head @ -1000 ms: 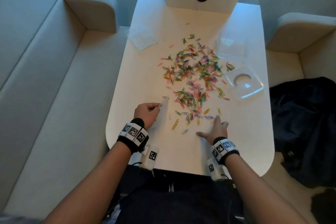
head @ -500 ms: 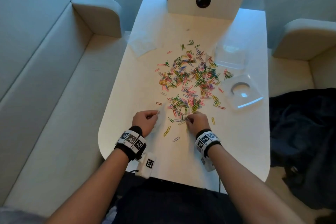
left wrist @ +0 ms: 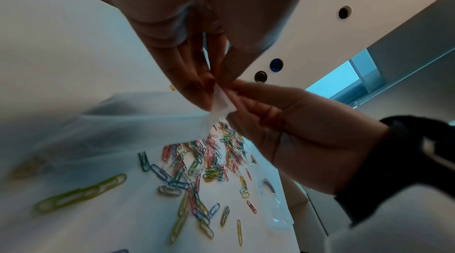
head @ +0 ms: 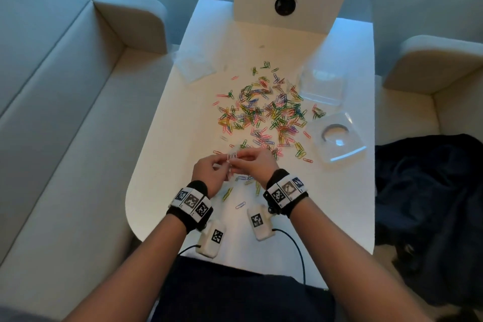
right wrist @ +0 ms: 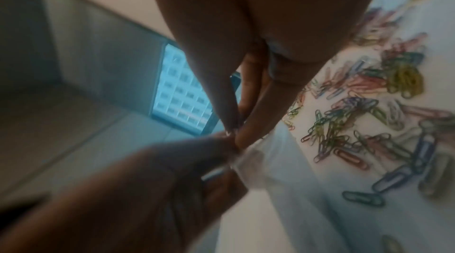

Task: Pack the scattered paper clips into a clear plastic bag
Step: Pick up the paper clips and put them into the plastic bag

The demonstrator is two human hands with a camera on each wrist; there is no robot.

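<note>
**Head view: bag at its mouth, clips not yet packed**

Head view shows you holding the small clear plastic bag (head: pixel 231 165) just below the middle of the frame, lifted off the white table (head: pixel 167 172). Your left hand (head: pixel 209 174) and right hand (head: pixel 257 163) are together, fingertips of each pinching the bag's top edge; the left wrist view shows that edge caught between both sets of fingertips (left wrist: pixel 197 90). Whether any clip is already inside, you cannot tell. By the look of it the job is barely begun: the multicoloured paper clips (head: pixel 264 110) lie spread over the table's centre, a few strays nearer you. Further out, clear plastic box pieces (head: pixel 337 138) sit right of the pile, and another clear bag (head: pixel 194 64) lies upper left.
</note>
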